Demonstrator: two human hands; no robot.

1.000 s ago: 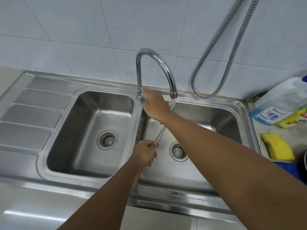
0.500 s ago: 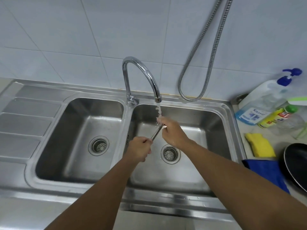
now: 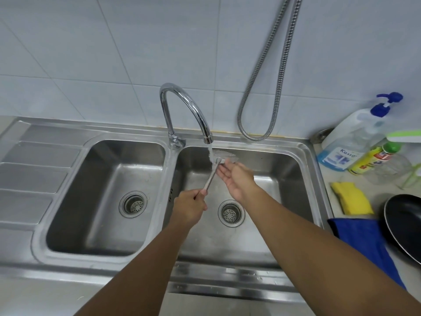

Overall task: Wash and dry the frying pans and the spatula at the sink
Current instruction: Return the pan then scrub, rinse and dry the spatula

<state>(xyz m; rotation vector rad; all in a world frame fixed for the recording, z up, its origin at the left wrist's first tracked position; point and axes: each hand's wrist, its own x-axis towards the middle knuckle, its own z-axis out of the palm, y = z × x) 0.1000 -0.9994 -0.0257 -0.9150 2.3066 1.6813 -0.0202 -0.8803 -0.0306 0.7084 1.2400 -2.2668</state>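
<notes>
Under the tap [image 3: 189, 106], left hand [image 3: 189, 207] grips spatula [image 3: 210, 176] beside flat-fingered right hand [image 3: 238, 176].

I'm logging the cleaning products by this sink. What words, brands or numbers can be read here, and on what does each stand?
"Kassa": on the blue-and-white label of the clear pump bottle holding blue liquid.
Smaller print under "Kassa" on that label: too small to read.
Yellow bottle with a green cap: its red-and-yellow label carries print, too blurred to read.
No other text or numbers show.
</notes>
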